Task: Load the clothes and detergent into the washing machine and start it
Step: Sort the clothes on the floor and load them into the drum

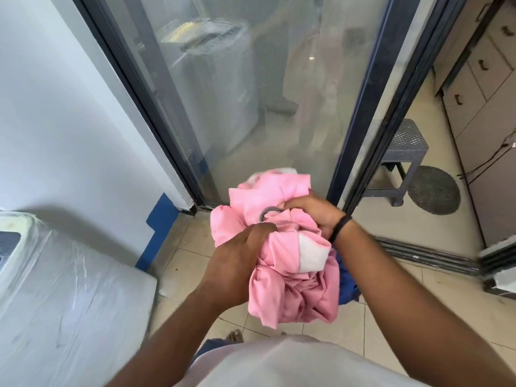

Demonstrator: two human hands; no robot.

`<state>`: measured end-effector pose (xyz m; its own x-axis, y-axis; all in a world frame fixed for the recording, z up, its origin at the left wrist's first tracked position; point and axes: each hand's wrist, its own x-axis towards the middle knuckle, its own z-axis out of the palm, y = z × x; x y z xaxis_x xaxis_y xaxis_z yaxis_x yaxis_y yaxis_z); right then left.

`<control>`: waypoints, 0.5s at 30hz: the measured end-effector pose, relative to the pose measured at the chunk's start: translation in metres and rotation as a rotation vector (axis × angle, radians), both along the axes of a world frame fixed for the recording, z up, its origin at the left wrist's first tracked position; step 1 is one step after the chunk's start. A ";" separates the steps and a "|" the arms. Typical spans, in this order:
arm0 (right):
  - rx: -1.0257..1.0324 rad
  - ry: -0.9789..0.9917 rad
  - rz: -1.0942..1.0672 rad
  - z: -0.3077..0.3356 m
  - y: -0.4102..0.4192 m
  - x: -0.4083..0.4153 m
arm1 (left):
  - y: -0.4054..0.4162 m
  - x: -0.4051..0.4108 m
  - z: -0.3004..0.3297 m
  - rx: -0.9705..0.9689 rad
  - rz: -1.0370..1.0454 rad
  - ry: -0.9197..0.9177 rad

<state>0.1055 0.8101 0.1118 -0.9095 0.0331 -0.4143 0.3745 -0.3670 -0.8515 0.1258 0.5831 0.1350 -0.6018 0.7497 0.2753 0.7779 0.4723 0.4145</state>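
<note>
We are holding a bundle of pink clothes (284,263) in front of us, lifted well above the tiled floor (391,317), roughly in the middle of the view. The bundle is crumpled and bunched, with a white patch (311,255) showing on its right side and a grey metal ring (269,213) near its top. A bit of dark blue cloth (347,286) peeks out behind the bundle at its lower right.

Our left hand (237,263) clutches the left side of the bundle, its fingers (259,229) curled tight into the pink fabric just below the ring. Our right hand (312,212) grips the far top of the bundle, its fingers closed on the cloth beside the ring. A black band (339,227) circles the right wrist.

To the near left stands the washing machine (69,289), white and wrapped in clear plastic film, well apart from the bundle; we cannot tell from here whether its lid is up or down. Behind it rises a white wall (55,121) with a strip of blue at its base (160,227).

Straight ahead, on the far side, is a glass sliding door (251,93) in a dark frame, and the glass reflects the machine. Beyond the door frame, to the right, a grey woven stool (402,152) stands on the floor with a round dark mat (432,189) just beside it. Brown cabinets (480,107) with small handles fill the far right.
</note>
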 end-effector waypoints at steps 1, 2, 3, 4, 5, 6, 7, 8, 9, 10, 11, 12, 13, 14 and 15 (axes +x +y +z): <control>0.058 0.068 0.059 0.012 -0.003 0.001 | 0.000 -0.005 0.000 -0.010 0.008 0.000; 0.142 0.146 0.128 0.024 -0.008 0.000 | 0.000 -0.008 -0.001 -0.012 0.028 0.044; 0.263 0.220 0.183 0.035 -0.013 0.002 | 0.000 -0.012 -0.004 -0.003 0.068 0.104; 0.384 0.271 0.237 0.044 -0.018 0.003 | 0.002 -0.015 -0.006 0.019 0.139 0.164; 0.491 0.303 0.274 0.046 -0.021 0.002 | 0.002 -0.018 -0.010 0.033 0.210 0.204; 0.574 0.330 0.315 0.049 -0.026 0.002 | 0.001 -0.021 -0.012 0.043 0.260 0.222; 0.643 0.367 0.356 0.051 -0.030 0.003 | 0.001 -0.025 -0.014 0.057 0.276 0.239; 0.740 0.395 0.400 0.054 -0.033 0.003 | 0.001 -0.026 -0.015 0.064 0.260 0.265; 0.813 0.408 0.434 0.056 -0.037 0.002 | 0.000 -0.029 -0.015 0.058 0.220 0.264; 0.809 0.425 0.456 0.058 -0.038 0.001 | -0.001 -0.030 -0.014 0.048 0.189 0.236; 0.750 0.439 0.473 0.060 -0.039 0.002 | -0.001 -0.031 -0.013 0.044 0.181 0.180; 0.686 0.454 0.473 0.060 -0.040 0.003 | 0.000 -0.030 -0.010 0.066 0.197 0.115; 0.656 0.481 0.460 0.060 -0.040 0.006 | 0.000 -0.030 -0.008 0.106 0.230 0.052; 0.653 0.500 0.406 0.057 -0.040 0.008 | 0.000 -0.030 -0.007 0.127 0.265 0.019; 0.629 0.527 0.314 0.056 -0.040 0.012 | -0.001 -0.032 -0.006 0.138 0.291 0.002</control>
